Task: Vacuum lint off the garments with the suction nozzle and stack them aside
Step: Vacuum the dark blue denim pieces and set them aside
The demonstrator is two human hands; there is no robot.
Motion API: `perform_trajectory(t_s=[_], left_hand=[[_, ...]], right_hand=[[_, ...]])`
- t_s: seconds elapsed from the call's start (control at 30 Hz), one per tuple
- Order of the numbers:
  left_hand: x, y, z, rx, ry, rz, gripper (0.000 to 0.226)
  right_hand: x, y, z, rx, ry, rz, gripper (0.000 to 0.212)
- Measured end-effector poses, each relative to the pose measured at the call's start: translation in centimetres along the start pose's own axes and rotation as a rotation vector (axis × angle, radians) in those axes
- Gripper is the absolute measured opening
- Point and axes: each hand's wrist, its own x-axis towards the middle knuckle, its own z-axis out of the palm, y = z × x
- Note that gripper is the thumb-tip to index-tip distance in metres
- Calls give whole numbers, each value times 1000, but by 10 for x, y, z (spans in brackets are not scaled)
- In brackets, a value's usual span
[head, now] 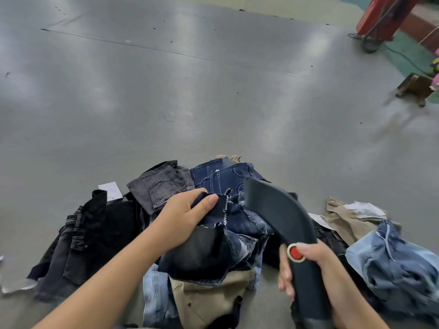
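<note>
In the head view, your left hand (183,217) grips a piece of dark navy denim (213,236) with frayed edges, thumb on top and fingers curled under the cloth, and lifts it a little above the heap. Your right hand (306,264) is wrapped around the handle of the suction nozzle (278,210), with the thumb just beside the red button (295,252). The nozzle mouth points away from you, over the blue jeans (225,179), near the navy piece but not clearly touching it; I cannot tell if the suction is running.

The garments lie in one loose heap on the grey table (166,91) just in front of you. I judge that the task is at an early point: most pieces are crumpled and mixed, and I see no neat stack anywhere aside. The light blue jeans (394,264) and a khaki garment (346,219) at the right lie apart from the heap, but they look dropped, not stacked, so I cannot say they are finished.

The count, as far as the folds allow: one nozzle, one grey jeans (161,186), one black garment (95,229) at the left and at least two dark blue denim pieces in the middle. There are two khaki pieces, counting the one (209,295) under the heap, and two light blue pieces. White paper tags (110,188) lie among them, about three.
</note>
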Motion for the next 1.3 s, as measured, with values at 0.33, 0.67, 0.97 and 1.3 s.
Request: perform_trajectory(t_s=[0.33, 0.67, 0.97, 1.3], left_hand=[[-1, 3, 6, -35, -114, -26, 45], [5, 3, -16, -1130, -37, -699, 32], [-2, 0, -10, -579, -228, -389, 22], [3, 14, 16, -745, 145, -594, 23]], right_hand=[[3, 7, 3, 4, -51, 69, 37], [4, -1, 2, -22, 201, 46, 36], [-2, -7, 8, -7, 230, 24, 31], [-12, -10, 0, 42, 69, 17, 32]])
